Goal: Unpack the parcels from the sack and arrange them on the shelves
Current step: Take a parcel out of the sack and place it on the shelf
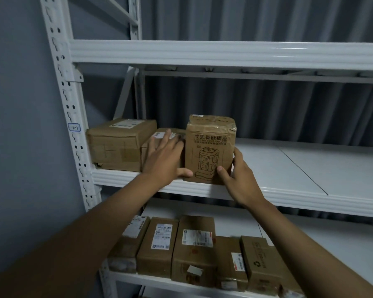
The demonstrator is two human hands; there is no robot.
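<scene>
Tall brown cardboard parcel [210,150] printed with a socket-tower drawing stands upright at the frame's centre on the white metal shelf [289,168]. Right hand [238,177] cups its lower right edge with curled fingers; left hand [165,157] lies flat with spread fingers against its left side. Dented taped boxes [116,145] sit left before a grey pleated curtain [267,108].

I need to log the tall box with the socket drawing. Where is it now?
In the head view, the tall box stands upright at the front edge of the middle shelf, between the left hand and right hand, right of a low parcel.
</scene>
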